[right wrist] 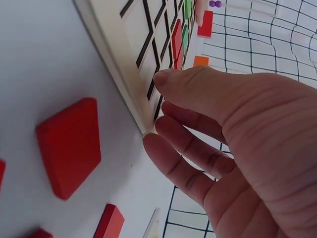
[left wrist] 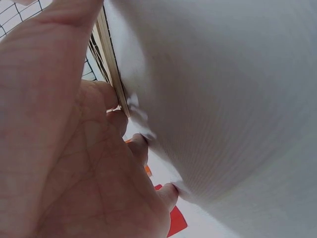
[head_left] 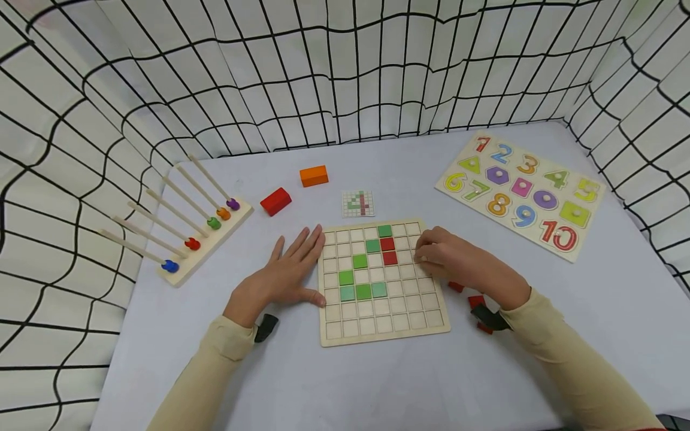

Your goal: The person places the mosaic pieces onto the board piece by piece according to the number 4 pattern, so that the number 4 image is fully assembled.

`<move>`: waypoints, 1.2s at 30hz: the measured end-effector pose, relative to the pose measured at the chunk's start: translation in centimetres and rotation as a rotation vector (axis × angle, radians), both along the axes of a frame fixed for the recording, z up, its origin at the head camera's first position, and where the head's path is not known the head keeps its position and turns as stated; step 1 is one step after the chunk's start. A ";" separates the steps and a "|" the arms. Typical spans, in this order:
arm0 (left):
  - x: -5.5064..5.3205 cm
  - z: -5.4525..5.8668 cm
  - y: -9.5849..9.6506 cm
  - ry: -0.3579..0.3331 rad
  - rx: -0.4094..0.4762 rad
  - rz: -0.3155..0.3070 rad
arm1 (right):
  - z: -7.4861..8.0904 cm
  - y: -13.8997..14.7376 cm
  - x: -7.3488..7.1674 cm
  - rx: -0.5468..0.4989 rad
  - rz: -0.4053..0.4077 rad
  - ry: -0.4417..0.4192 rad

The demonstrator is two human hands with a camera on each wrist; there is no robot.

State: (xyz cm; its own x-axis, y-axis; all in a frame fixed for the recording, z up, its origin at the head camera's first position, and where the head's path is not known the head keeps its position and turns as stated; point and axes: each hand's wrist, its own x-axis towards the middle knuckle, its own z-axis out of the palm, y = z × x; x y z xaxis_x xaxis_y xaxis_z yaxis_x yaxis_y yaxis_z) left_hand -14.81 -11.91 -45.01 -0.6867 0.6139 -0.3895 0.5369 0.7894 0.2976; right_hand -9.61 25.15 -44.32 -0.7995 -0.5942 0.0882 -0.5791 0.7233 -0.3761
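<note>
The left hand [head_left: 286,272] lies palm down with its fingers straight and spread, gripping nothing; the thumb tip and the nearest fingertip contact the left edge of the wooden grid board [head_left: 366,328]. The right hand [head_left: 453,257] is positioned at the board's right edge with its fingers half bent; in the right wrist view the thumb stands apart from the fingers and no tile is visible between them. Whether these fingertips touch the board cannot be determined. The board lies flat on the white table [head_left: 399,389], between the two hands; it is pale wood, square with rounded corners, and divided into 7 columns and 7 rows. It carries 7 green tiles [head_left: 359,261] in differing shades, set as a diagonal and a short row, and 2 red tiles [head_left: 389,258] in one column. At least 4 loose red tiles [right wrist: 69,148] lie right of the board. Behind it: 1 pattern card [head_left: 358,204] with a green and red figure, 1 red block [head_left: 276,202] and 1 orange block [head_left: 314,176]. Left: 1 peg stand [head_left: 205,246] with beads in 5 colours. Right: 1 number puzzle [head_left: 521,194], numerals 1 to 10 plus 5 shapes.
</note>
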 end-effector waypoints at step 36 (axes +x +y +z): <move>0.1 0.3 0.3 0.001 -0.005 -0.004 | 1.4 5.2 1.7 0.082 -0.145 -0.052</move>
